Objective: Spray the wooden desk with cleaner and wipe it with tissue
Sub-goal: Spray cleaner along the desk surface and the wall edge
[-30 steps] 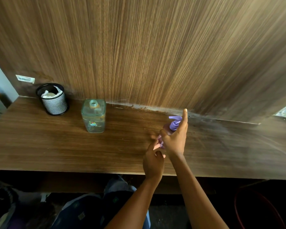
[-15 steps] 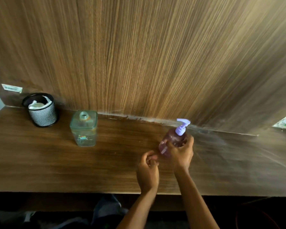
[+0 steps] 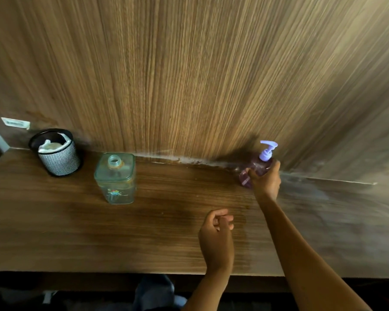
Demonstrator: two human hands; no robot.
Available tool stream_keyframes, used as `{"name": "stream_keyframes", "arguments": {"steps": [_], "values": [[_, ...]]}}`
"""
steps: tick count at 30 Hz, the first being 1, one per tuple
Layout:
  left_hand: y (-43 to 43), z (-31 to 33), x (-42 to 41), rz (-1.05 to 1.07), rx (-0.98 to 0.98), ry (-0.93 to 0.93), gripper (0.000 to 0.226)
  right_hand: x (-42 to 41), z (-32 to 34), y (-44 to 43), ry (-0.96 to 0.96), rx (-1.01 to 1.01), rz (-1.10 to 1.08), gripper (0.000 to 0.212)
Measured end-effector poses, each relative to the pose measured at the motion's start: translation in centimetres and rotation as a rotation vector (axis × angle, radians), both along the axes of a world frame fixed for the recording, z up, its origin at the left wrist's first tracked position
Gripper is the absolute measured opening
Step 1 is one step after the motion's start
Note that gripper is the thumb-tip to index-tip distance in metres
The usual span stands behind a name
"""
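Cleaner bottle (image 3: 255,170) is held at the back of the surface (image 3: 54,232) by the wall, right hand (image 3: 266,181) fingers wrapped around it. Left hand (image 3: 216,234) is loosely curled and holds nothing. No tissue is picked yet, so wiping is judged left.

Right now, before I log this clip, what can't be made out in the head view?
- Lower body of the purple pump bottle: covered by the right hand.
- Whether the left hand holds tissue: fingers curled shut.
- White label on the back panel: too small to read.
- Mesh cup contents: only crumpled white shows.
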State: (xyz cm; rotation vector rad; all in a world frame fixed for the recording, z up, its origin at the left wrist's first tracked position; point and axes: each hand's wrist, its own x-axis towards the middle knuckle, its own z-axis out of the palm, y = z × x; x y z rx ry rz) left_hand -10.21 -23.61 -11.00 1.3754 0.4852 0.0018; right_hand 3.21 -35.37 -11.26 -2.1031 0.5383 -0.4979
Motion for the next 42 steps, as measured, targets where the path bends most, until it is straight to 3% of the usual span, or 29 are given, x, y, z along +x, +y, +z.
{"name": "stream_keyframes", "arguments": {"steps": [5, 10, 14, 18, 24, 28, 32, 36, 42], "values": [[-0.3, -0.4, 0.0, -0.004, 0.008, 0.005, 0.024, 0.1, -0.7, 0.2, 0.020, -0.029, 0.030, 0.060], [0.0, -0.5, -0.2, 0.005, 0.019, -0.012, 0.023, -0.7, -1.0, 0.5, 0.028, 0.024, 0.038, 0.102], [0.0, -0.5, -0.9, 0.002, 0.070, -0.043, 0.027, -4.7, 0.4, 3.1, -0.027, 0.059, -0.102, 0.080], [1.5, 0.5, -2.1, 0.041, 0.062, -0.071, 0.022, -8.3, 1.7, 7.5, 0.058, -0.011, 0.068, 0.040], [11.9, 2.9, -1.2, 0.195, 0.222, -0.135, 0.025, -10.9, 3.7, 16.1, 0.136, 0.004, 0.269, 0.027], [19.4, 2.4, -0.4, 0.251, 0.358, -0.149, 0.028, -10.8, 4.3, 22.2, 0.113, 0.037, 0.398, 0.029], [24.3, 2.3, 0.7, 0.261, 0.418, -0.153, 0.031, -10.2, 4.4, 27.5, 0.096, 0.007, 0.460, 0.051], [26.2, 2.4, 2.0, 0.246, 0.405, -0.185, 0.026, -9.3, 3.9, 29.4, 0.114, -0.015, 0.410, 0.067], [26.8, 1.2, 4.5, 0.116, 0.427, -0.146, 0.026, -8.2, 2.8, 30.5, 0.174, 0.001, 0.408, 0.068]]}}
